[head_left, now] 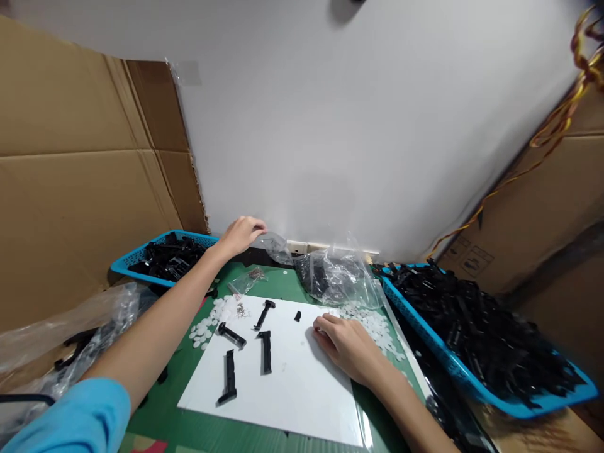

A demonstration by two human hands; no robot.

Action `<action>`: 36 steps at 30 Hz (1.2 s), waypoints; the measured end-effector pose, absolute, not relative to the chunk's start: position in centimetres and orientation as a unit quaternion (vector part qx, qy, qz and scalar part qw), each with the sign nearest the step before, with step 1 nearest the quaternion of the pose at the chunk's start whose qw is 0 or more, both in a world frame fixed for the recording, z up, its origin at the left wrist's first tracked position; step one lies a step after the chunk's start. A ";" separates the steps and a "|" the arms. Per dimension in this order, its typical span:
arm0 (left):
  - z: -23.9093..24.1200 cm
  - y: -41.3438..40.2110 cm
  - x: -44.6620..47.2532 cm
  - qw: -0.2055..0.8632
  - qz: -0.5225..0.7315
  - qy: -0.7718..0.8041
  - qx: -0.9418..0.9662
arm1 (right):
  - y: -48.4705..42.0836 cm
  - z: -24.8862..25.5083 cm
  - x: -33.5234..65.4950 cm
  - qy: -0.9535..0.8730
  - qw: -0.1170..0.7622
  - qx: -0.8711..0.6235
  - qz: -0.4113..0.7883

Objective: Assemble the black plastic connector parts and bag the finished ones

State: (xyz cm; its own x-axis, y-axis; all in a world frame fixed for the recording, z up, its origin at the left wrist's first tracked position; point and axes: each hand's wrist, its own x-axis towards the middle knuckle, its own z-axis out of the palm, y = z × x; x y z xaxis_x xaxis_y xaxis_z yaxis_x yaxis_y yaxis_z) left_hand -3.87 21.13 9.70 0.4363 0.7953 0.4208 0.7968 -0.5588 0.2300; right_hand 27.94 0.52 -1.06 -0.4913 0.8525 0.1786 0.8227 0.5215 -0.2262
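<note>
My left hand (241, 234) reaches far back across the table, fingers curled down over the edge of a clear plastic bag (274, 246) by the wall; what it grips is hidden. My right hand (346, 346) rests on the right side of a white sheet (287, 390), its fingers curled together and touching the paper beside a heap of small white discs (377, 327). Several long black plastic parts (265, 352) lie on the sheet, along with one tiny black piece (297, 316).
A blue basket (500, 402) full of black parts stands at the right, and another blue basket (141, 255) at the back left. A clear bag of black parts (337, 277) sits behind the sheet. More white discs (205, 327) lie left. Cardboard walls stand on both sides.
</note>
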 end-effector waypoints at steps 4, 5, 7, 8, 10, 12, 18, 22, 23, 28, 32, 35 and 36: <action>14.2 22.0 -1.3 0.012 -0.323 -0.440 -0.838 | 0.1 -0.8 27.5 -0.867 0.141 -0.475 0.048; 15.3 21.9 -0.8 0.013 -0.335 -0.431 -0.838 | -0.1 -0.7 27.3 -0.869 0.143 -0.471 0.048; 17.4 21.6 -0.1 0.008 -0.343 -0.413 -0.843 | -0.4 -0.6 26.8 -0.875 0.144 -0.459 0.049; 18.3 21.2 0.1 0.001 -0.337 -0.405 -0.850 | -0.6 -0.5 26.6 -0.879 0.144 -0.452 0.049; 19.6 20.3 0.4 -0.020 -0.320 -0.391 -0.863 | -0.8 -0.4 26.2 -0.887 0.146 -0.436 0.051; 20.5 19.1 0.7 -0.049 -0.298 -0.379 -0.875 | -1.0 -0.4 25.9 -0.891 0.150 -0.425 0.052; 20.2 15.4 1.3 -0.150 -0.255 -0.358 -0.885 | -1.4 -0.5 25.1 -0.895 0.158 -0.410 0.075; 19.1 14.1 1.3 -0.203 -0.249 -0.377 -0.869 | -1.4 -0.4 25.1 -0.895 0.158 -0.407 0.091; 18.7 13.8 1.4 -0.212 -0.251 -0.385 -0.863 | -1.4 -0.4 25.3 -0.896 0.158 -0.406 0.091; 15.2 10.9 1.9 -0.258 -0.257 -0.434 -0.824 | -1.9 0.1 25.4 -0.902 0.257 -0.346 -0.006; 12.2 7.4 2.9 -0.295 -0.249 -0.448 -0.807 | -2.6 1.1 24.5 -0.843 0.413 -0.316 -0.140; 11.7 5.3 3.4 -0.329 -0.247 -0.430 -0.804 | -2.7 1.7 24.2 -0.821 0.396 -0.374 -0.171; 11.8 4.8 3.5 -0.339 -0.253 -0.423 -0.802 | -2.6 1.8 24.2 -0.816 0.385 -0.396 -0.174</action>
